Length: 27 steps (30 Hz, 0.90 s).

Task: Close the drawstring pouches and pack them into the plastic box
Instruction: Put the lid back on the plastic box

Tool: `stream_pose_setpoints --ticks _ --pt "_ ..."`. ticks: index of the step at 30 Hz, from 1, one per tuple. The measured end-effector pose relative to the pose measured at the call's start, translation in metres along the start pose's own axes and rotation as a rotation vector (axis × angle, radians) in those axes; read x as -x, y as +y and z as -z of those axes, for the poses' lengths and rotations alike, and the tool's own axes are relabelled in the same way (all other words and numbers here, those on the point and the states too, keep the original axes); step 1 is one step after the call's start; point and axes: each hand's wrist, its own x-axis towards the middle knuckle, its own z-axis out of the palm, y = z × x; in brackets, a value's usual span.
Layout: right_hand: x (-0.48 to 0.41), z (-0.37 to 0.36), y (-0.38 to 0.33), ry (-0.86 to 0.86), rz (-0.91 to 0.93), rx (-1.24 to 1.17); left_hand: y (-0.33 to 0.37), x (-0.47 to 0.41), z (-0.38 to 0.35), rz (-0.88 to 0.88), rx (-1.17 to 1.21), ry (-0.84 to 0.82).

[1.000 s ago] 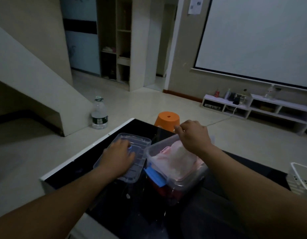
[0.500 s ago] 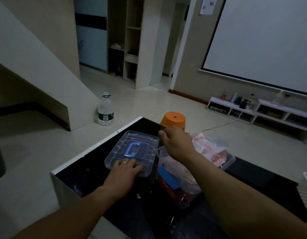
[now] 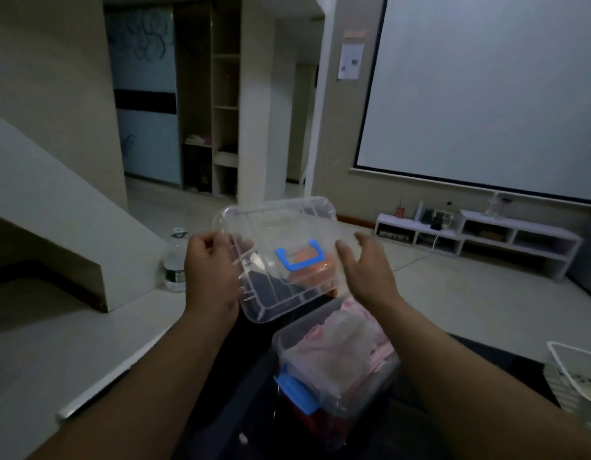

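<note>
Dimly lit living room: a large projection screen [image 3: 486,94] fills the right-hand wall above a low white shelf unit [image 3: 480,237] carrying bottles and small devices, a cable [image 3: 417,258] trailing from it across the pale tiled floor [image 3: 453,303]. A paper notice [image 3: 351,61] hangs just left of the screen. At centre, a white pillar [image 3: 254,111] stands beside tall open shelving [image 3: 225,127] and a pale blue panel [image 3: 144,94] crossed by a dark band. The sloping white side of a staircase [image 3: 55,210] runs along the left, a large water bottle [image 3: 172,267] on the floor near its foot. In the foreground is a black table [image 3: 241,376] with a white edge, and a white basket [image 3: 573,370] sits at far right.
</note>
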Motion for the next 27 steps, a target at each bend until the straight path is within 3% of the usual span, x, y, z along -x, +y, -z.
stream_pose_setpoints --ticks 4,7,12,15,20,27 --pt "-0.013 0.036 0.043 -0.071 -0.181 0.062 -0.047 0.027 -0.010 0.322 0.254 0.109" --pt "-0.010 0.054 0.079 -0.121 -0.252 0.029 -0.077 0.055 -0.010 0.463 0.141 0.037" --pt "-0.011 0.056 0.116 -0.182 -0.268 0.136 -0.105 0.089 0.011 0.287 -0.542 -0.131" --pt "-0.003 0.044 0.133 -0.266 -0.276 0.296 -0.123 0.102 0.024 0.233 -0.829 -0.105" --pt "0.006 0.037 0.150 -0.297 -0.289 0.336 -0.130 0.110 0.022 0.347 -0.721 -0.095" --pt "-0.001 0.041 0.151 -0.287 -0.280 0.340 -0.136 0.114 0.017 0.255 -0.697 -0.064"
